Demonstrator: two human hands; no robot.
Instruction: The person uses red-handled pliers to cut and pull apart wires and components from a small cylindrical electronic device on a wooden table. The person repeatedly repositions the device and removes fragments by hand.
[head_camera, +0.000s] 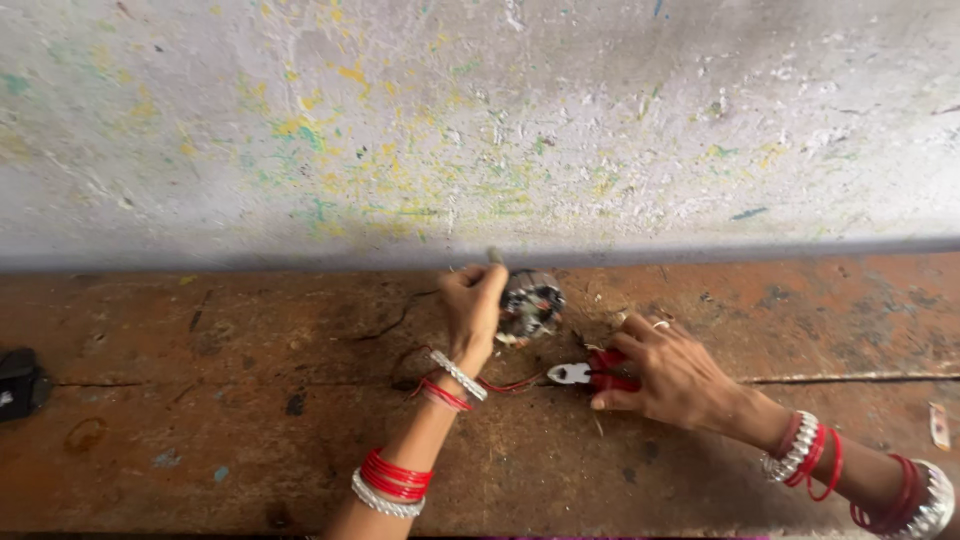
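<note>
Left hand grips the motor winding, probably heavy, rigid; right hand beside it closes on red-handled pliers on the desk.

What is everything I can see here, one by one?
Motor part with wound core: one, grey and dark metal, held up near the wall.
Pliers: one, red handles, steel nose, lying on the bench under the right hand.
Thin wires: a few, red, trailing on the bench by the left wrist.
Dark object: one, black, at the bench's left edge; kind unclear.
Bench: one, rusty brown, cracked.
Wall: one, whitish, flecked yellow and green.
Left hand: grips the motor part; red and silver bangles.
Right hand: on the pliers; red and silver bangles.
</note>
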